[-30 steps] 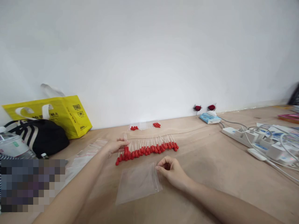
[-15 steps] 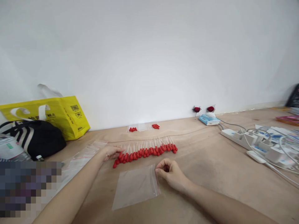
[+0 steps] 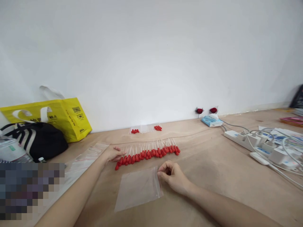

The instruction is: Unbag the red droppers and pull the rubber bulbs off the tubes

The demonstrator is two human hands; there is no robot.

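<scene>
A long row of thin pale sticks with red bulb-shaped ends [image 3: 148, 154] lies across the table, red ends toward me. At the left end of that row is my left hand [image 3: 114, 154], fingers stretched out over the pale stems; whether they touch a stick I cannot tell. Nearer to me a clear zip bag [image 3: 137, 190] lies flat, with its zip edge on the right. My right hand [image 3: 174, 176] pinches the far corner of that edge between thumb and finger.
Small clear bags [image 3: 145, 128] with red-ended pieces lie by the wall. More zip bags [image 3: 87, 156] are under my left forearm. A yellow bag [image 3: 73, 118] and black bag [image 3: 47, 142] stand left. A tissue pack [image 3: 211, 121] and cabled power strip [image 3: 239, 140] are right.
Almost nothing differs. My left hand has shifted very slightly at the row's left end, its fingers a little more spread. The right hand keeps its pinch on the zip bag.
</scene>
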